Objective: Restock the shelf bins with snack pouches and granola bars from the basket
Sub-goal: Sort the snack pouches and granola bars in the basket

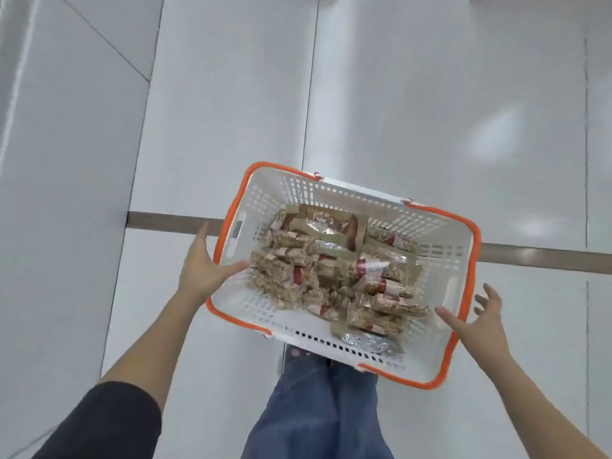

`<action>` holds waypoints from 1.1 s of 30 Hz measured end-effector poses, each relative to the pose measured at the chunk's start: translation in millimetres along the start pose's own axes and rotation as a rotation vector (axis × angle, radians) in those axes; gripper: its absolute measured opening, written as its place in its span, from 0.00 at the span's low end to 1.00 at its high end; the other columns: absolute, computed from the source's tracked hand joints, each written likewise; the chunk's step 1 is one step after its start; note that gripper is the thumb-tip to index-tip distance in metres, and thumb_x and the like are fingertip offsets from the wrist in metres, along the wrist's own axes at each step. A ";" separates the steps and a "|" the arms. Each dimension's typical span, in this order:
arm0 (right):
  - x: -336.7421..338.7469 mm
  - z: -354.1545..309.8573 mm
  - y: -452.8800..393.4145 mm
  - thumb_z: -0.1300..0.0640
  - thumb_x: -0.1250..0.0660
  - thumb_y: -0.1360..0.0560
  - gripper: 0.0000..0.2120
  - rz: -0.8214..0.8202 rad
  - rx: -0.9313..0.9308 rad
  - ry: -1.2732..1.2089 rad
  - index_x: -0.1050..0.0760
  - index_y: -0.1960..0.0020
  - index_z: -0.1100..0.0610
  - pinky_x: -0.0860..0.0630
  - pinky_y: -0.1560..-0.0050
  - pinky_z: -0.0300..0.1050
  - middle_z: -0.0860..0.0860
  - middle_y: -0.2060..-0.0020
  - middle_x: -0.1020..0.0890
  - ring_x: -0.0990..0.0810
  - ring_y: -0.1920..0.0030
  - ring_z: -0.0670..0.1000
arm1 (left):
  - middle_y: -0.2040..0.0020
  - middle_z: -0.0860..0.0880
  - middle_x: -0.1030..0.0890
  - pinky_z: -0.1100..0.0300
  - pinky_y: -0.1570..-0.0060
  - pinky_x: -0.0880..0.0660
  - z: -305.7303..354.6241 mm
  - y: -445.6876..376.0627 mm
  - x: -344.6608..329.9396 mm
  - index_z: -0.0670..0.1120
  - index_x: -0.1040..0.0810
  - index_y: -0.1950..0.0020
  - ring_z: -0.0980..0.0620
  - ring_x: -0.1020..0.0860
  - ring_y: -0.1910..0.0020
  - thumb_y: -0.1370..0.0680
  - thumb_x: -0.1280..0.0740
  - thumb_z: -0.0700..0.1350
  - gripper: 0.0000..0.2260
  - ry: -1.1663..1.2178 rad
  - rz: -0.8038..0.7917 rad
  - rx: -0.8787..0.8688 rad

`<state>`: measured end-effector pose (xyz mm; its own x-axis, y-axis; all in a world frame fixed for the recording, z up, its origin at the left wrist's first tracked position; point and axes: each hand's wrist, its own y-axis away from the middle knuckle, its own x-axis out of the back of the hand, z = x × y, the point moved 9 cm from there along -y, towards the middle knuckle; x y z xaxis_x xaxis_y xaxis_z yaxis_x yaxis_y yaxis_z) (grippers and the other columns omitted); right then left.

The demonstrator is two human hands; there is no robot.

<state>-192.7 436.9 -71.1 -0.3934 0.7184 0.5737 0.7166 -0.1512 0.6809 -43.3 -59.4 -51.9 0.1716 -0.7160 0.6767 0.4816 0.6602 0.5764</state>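
The basket (pixel 440 240) sits on the floor (pixel 430 94), directly ahead of the person's legs (pixel 318 409). Granola bars (pixel 284 276) and snack pouches (pixel 328 226) lie heaped inside it. The left hand (pixel 202 270) is at its left end, the right hand (pixel 477 323) at its right end.

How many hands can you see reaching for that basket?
2. The left hand touches the basket at its left end, thumb over the rim. The right hand is at the right end with fingers spread; actual contact is unclear.
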 end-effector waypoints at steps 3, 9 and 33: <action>-14.3 19.9 -21.6 0.49 0.24 0.32 0.36 0.049 -0.038 0.038 0.39 0.32 0.55 0.25 0.49 0.55 0.53 0.47 0.24 0.23 0.48 0.58 | 0.38 0.49 0.27 0.56 0.44 0.29 -14.9 -27.0 -24.1 0.47 0.40 0.27 0.49 0.27 0.41 0.36 0.21 0.53 0.44 0.025 -0.015 0.045; -23.9 37.0 -47.6 0.51 0.27 0.28 0.14 0.137 -0.079 -0.077 0.29 0.61 0.59 0.29 0.59 0.48 0.57 0.69 0.24 0.24 0.66 0.58 | 0.65 0.49 0.25 0.62 0.67 0.31 -34.2 -57.4 -38.7 0.45 0.26 0.57 0.50 0.27 0.67 0.32 0.23 0.49 0.15 0.117 0.034 0.160; 256.8 -461.0 176.5 0.50 0.27 0.30 0.17 0.145 0.350 -0.111 0.33 0.65 0.57 0.27 0.68 0.48 0.55 0.72 0.28 0.28 0.74 0.56 | 0.46 0.39 0.20 0.58 0.73 0.37 302.0 150.2 401.2 0.36 0.28 0.54 0.45 0.22 0.56 0.30 0.24 0.46 0.18 0.041 0.335 -0.025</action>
<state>-432.7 281.7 406.3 -0.2230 0.7787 0.5864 0.9205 -0.0297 0.3895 -161.7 -178.9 444.5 0.3578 -0.4689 0.8075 0.4138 0.8549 0.3131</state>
